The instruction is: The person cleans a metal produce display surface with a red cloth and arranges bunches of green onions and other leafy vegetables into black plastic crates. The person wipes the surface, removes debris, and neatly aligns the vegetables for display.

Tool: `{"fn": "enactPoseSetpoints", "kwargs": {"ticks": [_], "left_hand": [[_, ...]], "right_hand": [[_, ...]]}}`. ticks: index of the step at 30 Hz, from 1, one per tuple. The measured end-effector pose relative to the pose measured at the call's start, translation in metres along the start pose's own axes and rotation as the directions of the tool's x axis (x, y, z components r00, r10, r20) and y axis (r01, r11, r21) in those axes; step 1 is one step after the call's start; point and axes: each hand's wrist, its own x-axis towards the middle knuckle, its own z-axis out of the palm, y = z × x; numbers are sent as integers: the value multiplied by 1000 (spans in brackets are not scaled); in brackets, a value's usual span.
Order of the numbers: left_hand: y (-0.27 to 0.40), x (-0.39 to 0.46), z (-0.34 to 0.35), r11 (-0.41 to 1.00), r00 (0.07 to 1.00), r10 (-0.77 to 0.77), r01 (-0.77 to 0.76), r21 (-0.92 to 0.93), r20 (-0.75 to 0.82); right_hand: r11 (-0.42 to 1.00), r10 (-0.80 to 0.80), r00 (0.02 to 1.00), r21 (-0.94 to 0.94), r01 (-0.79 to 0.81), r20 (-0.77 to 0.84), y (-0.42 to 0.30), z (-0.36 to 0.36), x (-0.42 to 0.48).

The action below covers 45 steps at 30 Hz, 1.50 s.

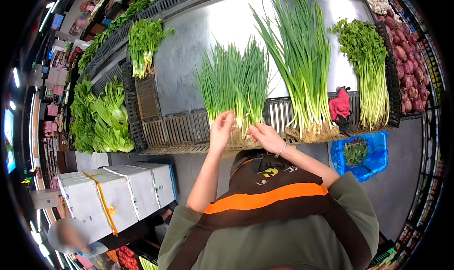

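Note:
Green onions with pale roots (pixel 232 82) lie in bunches on a metal display with a black plastic grate front. Over their white lower ends, my left hand (pixel 222 125) has its thumb and fingertips close together; whether it pinches a stalk cannot be told. My right hand (pixel 264 135), with a bracelet at the wrist, pinches thin green onion stalks near the roots, just right of the left hand. Larger scallions (pixel 305 64) lie to the right, then a crumpled red and black glove (pixel 339 105) and a bundle of leafy celery (pixel 369 67).
Another leafy herb bunch (pixel 144 48) lies at the display's left, above lettuce (pixel 110 121). White foam boxes (pixel 117 195) stand lower left, beside a person. A blue basket (pixel 381 153) with green trimmings sits on the floor at right. Red onions (pixel 408 67) fill the far right.

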Motion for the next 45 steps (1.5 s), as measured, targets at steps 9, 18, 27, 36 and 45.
{"fn": "enactPoseSetpoints", "kwargs": {"ticks": [9, 18, 27, 36, 45], "left_hand": [[9, -3, 12, 983, 986, -66, 90, -162, 150], [-20, 22, -74, 989, 965, 53, -15, 148, -257], [-33, 40, 30, 447, 899, 380, -386, 807, 219], [-44, 44, 23, 448, 944, 322, -218, 867, 71], [-47, -31, -9, 989, 983, -147, 146, 15, 109]], "right_hand": [[999, 36, 983, -18, -33, 178, -13, -23, -19], [965, 95, 412, -18, -261, -906, 77, -215, -237], [695, -102, 270, -263, -669, -957, 129, -268, -282], [945, -59, 803, -291, -146, -593, 36, -102, -101], [949, 238, 968, 194, -250, 85, 13, -6, -15]]}}
